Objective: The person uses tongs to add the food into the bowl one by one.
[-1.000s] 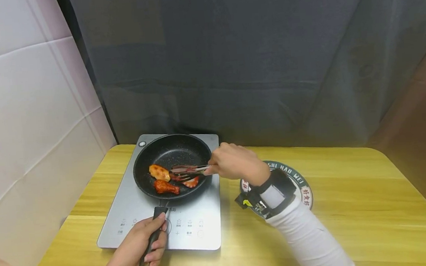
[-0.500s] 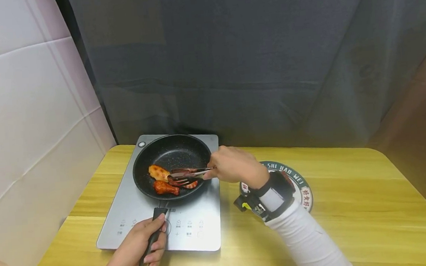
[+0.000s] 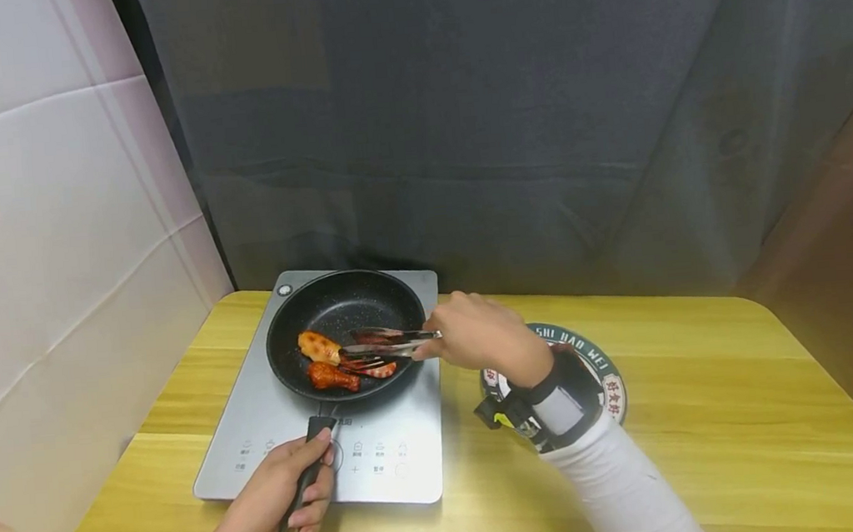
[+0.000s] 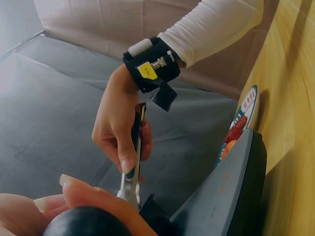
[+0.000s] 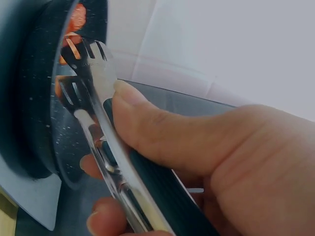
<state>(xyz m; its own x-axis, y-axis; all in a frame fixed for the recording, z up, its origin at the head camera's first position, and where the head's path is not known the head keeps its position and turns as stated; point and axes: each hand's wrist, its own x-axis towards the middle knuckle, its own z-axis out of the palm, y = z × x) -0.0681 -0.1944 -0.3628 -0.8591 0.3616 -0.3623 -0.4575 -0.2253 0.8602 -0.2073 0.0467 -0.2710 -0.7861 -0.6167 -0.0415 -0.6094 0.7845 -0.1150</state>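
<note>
Our left fingers [image 3: 309, 511] wrap the frying-pan handle [image 3: 322, 425], right fingers [image 5: 106, 219] curl round part-open tongs [image 3: 391, 350]; we should brace the pan [image 3: 347, 301] and squeeze gently, clearing the drumstick [image 3: 330, 376].

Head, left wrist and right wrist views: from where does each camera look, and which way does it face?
Head: on the person's head, facing forward and down at the pan; left hand, right hand and white sleeve show.
Left wrist: on that wrist, looking past the left hand toward the tongs; right hand and white sleeve show too.
Right wrist: on that wrist, looking along the tongs toward the pan; only the right hand shows.
Shared: head and left wrist both show the plate.
</note>
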